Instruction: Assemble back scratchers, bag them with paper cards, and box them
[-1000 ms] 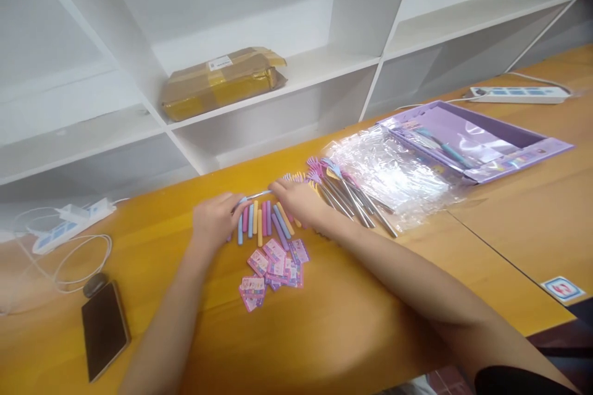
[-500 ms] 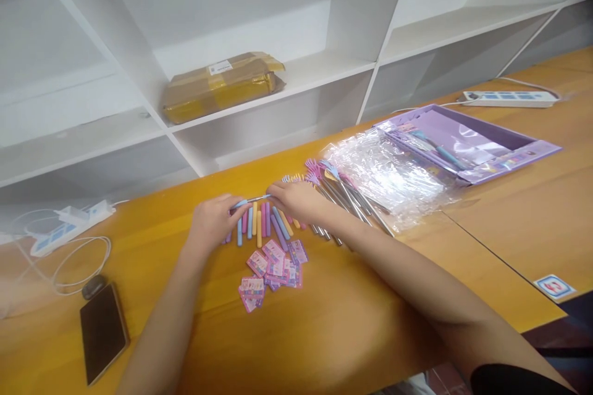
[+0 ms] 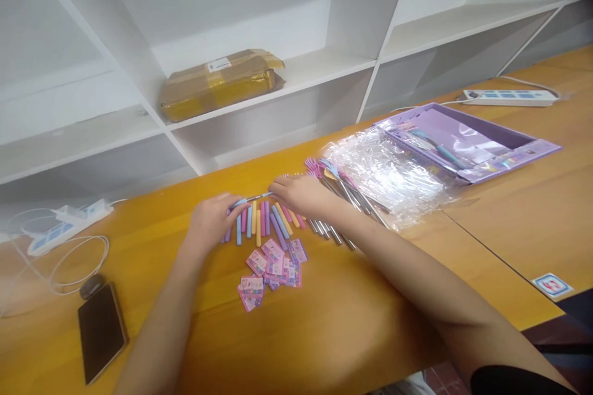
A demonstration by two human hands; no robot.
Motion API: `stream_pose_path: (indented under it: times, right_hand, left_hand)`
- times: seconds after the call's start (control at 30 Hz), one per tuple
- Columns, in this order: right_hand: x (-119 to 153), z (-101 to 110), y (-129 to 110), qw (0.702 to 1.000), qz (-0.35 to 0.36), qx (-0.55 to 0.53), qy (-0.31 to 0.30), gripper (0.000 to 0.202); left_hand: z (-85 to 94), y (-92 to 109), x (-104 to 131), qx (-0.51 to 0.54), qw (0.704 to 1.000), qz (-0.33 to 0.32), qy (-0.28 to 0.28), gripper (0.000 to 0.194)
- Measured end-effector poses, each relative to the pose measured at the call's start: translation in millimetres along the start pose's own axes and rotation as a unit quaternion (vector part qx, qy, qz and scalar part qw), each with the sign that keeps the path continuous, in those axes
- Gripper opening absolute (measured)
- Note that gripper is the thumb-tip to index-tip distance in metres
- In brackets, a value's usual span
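A slim rod with blue ends and a silver middle, apparently a back scratcher (image 3: 254,198), spans my two hands above the table. My left hand (image 3: 210,222) is closed around its left blue end, and my right hand (image 3: 296,194) pinches the right end, whose tip the fingers hide. Just below lie several purple, blue, yellow and pink foam handles (image 3: 258,228), roughly side by side. Silver rods (image 3: 336,237) with coloured claw-shaped heads (image 3: 315,166) rest beyond and under my right forearm. Small pink and purple printed cards (image 3: 274,265) form a loose pile nearer me.
Clear plastic wrappers (image 3: 393,173) are heaped beside an open purple box (image 3: 514,163) on the right. A phone (image 3: 102,333), a white cable (image 3: 53,271) and a power strip (image 3: 69,228) occupy the left. White shelving behind holds a taped parcel (image 3: 222,83).
Both hands keep their hold on the rod. My right hand has shifted slightly to the right, and a little more silver seems to show between the hands.
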State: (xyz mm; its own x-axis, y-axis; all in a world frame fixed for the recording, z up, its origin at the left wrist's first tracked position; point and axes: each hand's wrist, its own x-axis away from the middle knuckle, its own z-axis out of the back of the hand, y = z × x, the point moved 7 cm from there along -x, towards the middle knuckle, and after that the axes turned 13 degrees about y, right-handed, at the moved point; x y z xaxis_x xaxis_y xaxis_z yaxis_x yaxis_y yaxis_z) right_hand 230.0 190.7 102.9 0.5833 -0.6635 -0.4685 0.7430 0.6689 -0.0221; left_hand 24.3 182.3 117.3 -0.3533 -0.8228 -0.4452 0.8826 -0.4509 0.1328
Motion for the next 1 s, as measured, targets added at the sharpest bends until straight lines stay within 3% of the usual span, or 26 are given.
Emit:
stream_pose_path:
  times: [0.13, 0.23, 0.33, 0.43, 0.53, 0.6, 0.77, 1.0]
  right_hand:
    - [-3, -8, -4, 0.999, 0.017, -0.020, -0.028, 0.019]
    - [-3, 0, 24, 0.999, -0.006, -0.036, 0.000, 0.021]
    - [21, 32, 99, 0.991, -0.096, -0.036, 0.083, 0.029]
    - [74, 73, 192, 0.961, -0.217, 0.025, 0.168, 0.039]
    - [116, 94, 247, 0.932, -0.286, 0.076, 0.209, 0.036]
    - [125, 97, 256, 0.926, -0.294, 0.082, 0.220, 0.034]
    - [116, 93, 248, 0.929, -0.297, 0.068, 0.209, 0.027]
    - [113, 102, 240, 0.911, -0.335, 0.105, 0.215, 0.024]
  left_hand:
    - [-5.1, 5, -1, 0.006, 1.000, -0.003, -0.005, 0.046]
    - [1.7, -11, -3, 0.001, 1.000, 0.016, 0.014, 0.039]
    - [35.1, -58, -1, -0.039, 0.995, 0.049, 0.077, 0.037]
    - [80.5, -110, 7, -0.123, 0.979, 0.062, 0.148, 0.041]
    - [97.6, -134, 12, -0.132, 0.977, 0.060, 0.154, 0.042]
    - [93.6, -132, 11, -0.125, 0.979, 0.056, 0.151, 0.043]
    - [79.0, -113, 5, -0.121, 0.980, 0.046, 0.154, 0.040]
    - [90.0, -108, 6, -0.131, 0.974, 0.028, 0.183, 0.042]
